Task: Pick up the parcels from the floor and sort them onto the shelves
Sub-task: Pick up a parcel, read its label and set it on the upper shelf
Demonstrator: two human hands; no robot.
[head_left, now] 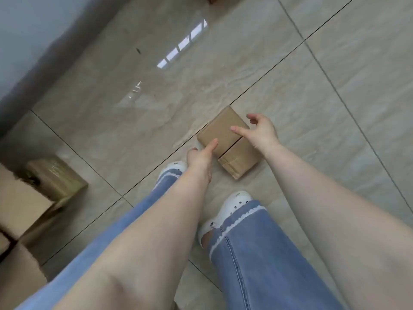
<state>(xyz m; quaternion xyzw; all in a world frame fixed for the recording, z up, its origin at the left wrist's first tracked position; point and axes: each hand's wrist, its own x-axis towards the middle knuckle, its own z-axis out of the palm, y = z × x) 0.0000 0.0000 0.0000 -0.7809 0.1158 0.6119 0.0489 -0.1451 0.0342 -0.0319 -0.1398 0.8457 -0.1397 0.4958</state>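
One head-worn wide-angle view, tilted, looking steeply down past both forearms at the tiled floor (257, 52) near the wearer's feet.

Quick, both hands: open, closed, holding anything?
Left hand: open, thumb at the cardboard parcel, not gripping.
Right hand: open, fingers spread over it, not gripping.

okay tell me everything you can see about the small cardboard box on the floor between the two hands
The small cardboard box is plain brown, rectangular and closed, with a dark seam across its top and tan tape on the end nearest the person. It lies flat on the glossy tiled floor, turned diagonally across a dark grout line, just ahead of the white shoes. The left hand and right hand are open on either side, fingertips over its top; whether they press it is unclear. No label is visible.
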